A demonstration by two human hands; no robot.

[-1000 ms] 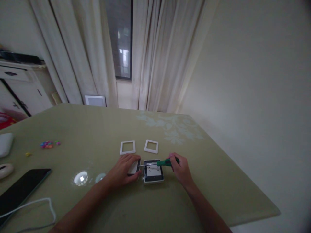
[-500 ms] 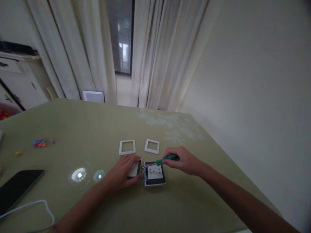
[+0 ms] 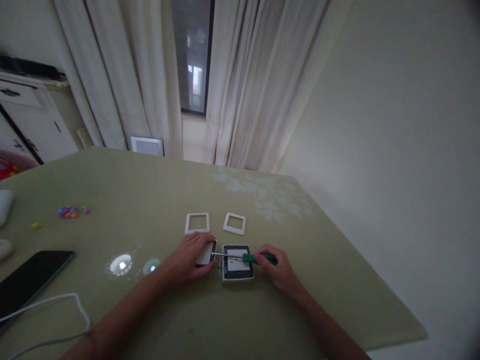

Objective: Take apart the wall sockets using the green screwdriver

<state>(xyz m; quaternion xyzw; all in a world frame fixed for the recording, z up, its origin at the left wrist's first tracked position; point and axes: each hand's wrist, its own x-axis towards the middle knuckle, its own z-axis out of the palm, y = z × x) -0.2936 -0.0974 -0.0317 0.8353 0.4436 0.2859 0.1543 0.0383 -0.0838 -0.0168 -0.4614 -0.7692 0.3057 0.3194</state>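
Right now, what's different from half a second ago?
The right hand has moved toward the person, its forearm drawing in from the right. The handle of the screwdriver came with it and now lies about level across the view. Nothing was taken up or let go. The left hand stayed on the plate; the socket and both frames stayed put.
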